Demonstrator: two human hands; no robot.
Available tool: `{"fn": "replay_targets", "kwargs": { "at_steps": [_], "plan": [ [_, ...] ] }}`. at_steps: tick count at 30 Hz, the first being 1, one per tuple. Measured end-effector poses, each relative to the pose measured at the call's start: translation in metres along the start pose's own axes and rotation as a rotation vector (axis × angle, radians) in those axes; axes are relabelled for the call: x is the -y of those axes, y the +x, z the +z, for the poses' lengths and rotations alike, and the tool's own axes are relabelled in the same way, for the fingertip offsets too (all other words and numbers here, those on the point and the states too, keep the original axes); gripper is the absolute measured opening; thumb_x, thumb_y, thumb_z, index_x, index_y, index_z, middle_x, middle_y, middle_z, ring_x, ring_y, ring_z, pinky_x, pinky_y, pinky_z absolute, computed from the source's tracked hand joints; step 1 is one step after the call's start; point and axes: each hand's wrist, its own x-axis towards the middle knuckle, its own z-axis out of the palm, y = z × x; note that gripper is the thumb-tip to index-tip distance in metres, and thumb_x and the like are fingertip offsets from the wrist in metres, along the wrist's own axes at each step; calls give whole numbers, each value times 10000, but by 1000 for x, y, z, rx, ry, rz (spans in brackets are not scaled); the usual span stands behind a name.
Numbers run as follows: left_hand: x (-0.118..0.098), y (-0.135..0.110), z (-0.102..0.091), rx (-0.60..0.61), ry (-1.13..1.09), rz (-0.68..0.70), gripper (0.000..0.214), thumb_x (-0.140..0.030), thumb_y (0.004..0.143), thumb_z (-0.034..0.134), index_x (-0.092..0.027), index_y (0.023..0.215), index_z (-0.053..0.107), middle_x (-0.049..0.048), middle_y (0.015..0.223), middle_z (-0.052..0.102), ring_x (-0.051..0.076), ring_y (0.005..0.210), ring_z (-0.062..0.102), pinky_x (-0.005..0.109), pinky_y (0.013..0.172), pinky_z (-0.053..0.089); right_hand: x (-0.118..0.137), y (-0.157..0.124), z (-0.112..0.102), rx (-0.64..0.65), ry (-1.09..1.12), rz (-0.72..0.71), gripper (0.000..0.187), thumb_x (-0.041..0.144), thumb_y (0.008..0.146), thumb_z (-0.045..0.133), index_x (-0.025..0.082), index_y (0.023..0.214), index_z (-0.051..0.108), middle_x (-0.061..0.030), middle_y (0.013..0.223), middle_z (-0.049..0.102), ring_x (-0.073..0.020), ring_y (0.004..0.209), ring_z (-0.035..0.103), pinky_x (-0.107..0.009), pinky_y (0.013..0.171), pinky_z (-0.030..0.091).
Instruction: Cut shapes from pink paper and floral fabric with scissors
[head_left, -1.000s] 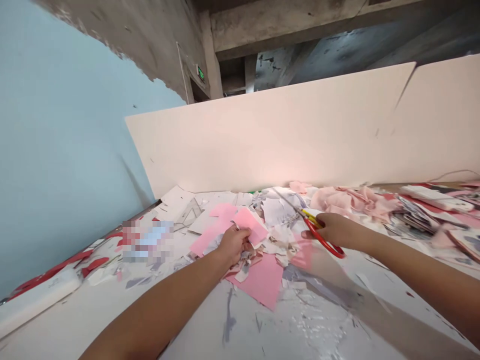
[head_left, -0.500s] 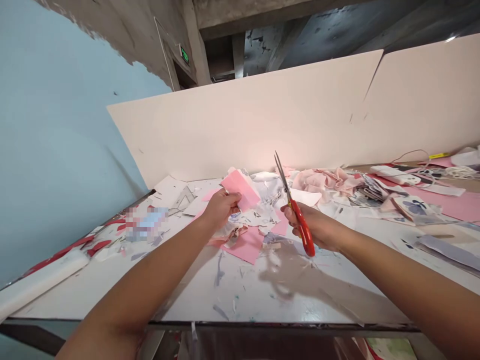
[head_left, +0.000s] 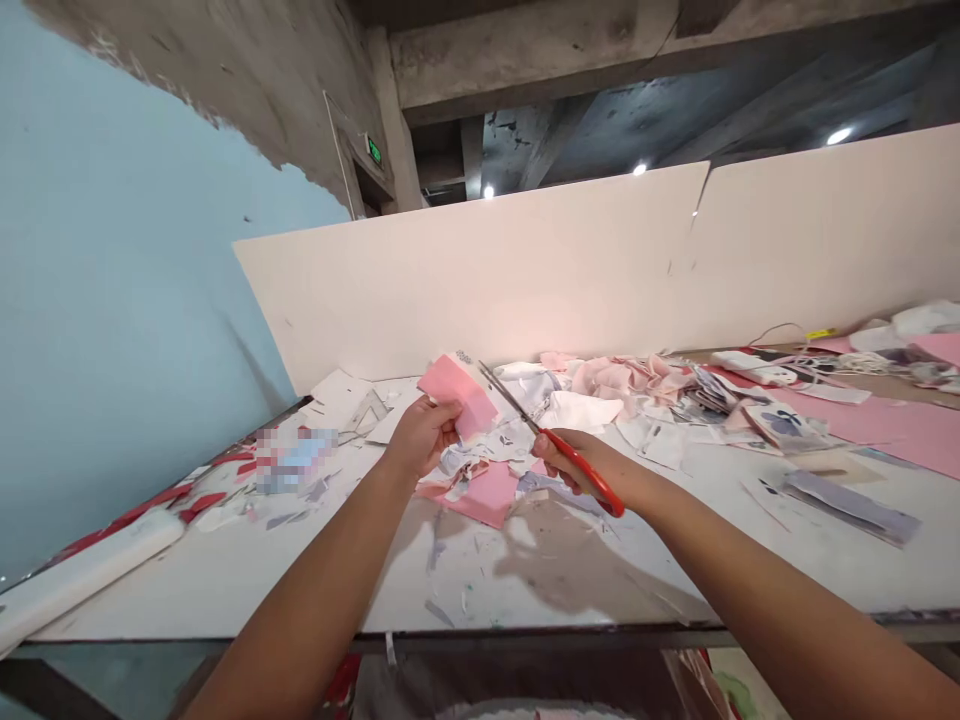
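Pink card piece [head_left: 457, 396]: pinched in the left hand [head_left: 421, 436] above the white worktable [head_left: 225, 585]. Right hand [head_left: 576, 465] closed on red-handled scissors [head_left: 594, 475], blades almost shut, tips just beside the card. Cut paper scraps [head_left: 525, 400] lie heaped beyond.

Bright light glows on the upright board [head_left: 480, 290], and a soft shadow [head_left: 555, 570] crosses the tabletop [head_left: 225, 580].

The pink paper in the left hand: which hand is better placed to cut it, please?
Probably the right hand: it grips the red-handled scissors, whose blades point toward the pink paper. The left hand is already holding that paper, so it seems better used for steadying.
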Motion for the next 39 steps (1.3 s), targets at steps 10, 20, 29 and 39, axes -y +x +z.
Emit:
{"fn": "replay_targets", "kwargs": {
  "at_steps": [10,20,29,39],
  "plan": [
    [34,8,-19,-25,92,-16,216,-259,583,673,-137,641,505,-34,511,506,77,455,480,205,445,402,-29,23,19,-28,15,-91,457,630,711,445,176,664,437,22,616,407,-99,525,361,-235,510,311],
    [50,5,-15,-59,77,-20,254,-304,561,689,-128,664,535,-7,536,546,104,449,500,239,451,404,-46,28,26,-106,16,-78,413,585,721,469,183,656,403,37,620,368,-102,560,328,-232,519,274],
    [42,13,-20,-187,-41,78,268,-288,560,698,-134,651,499,-41,538,500,63,494,476,192,477,403,-38,22,27,42,45,-33,435,617,704,466,186,685,411,36,624,368,-93,530,328,-225,481,286],
    [43,9,-17,-121,-17,52,254,-299,575,696,-128,662,528,-24,556,513,92,523,495,254,536,441,-37,21,24,79,99,-38,400,563,704,510,185,657,385,47,587,316,-84,514,300,-216,465,262]
  ]
}}
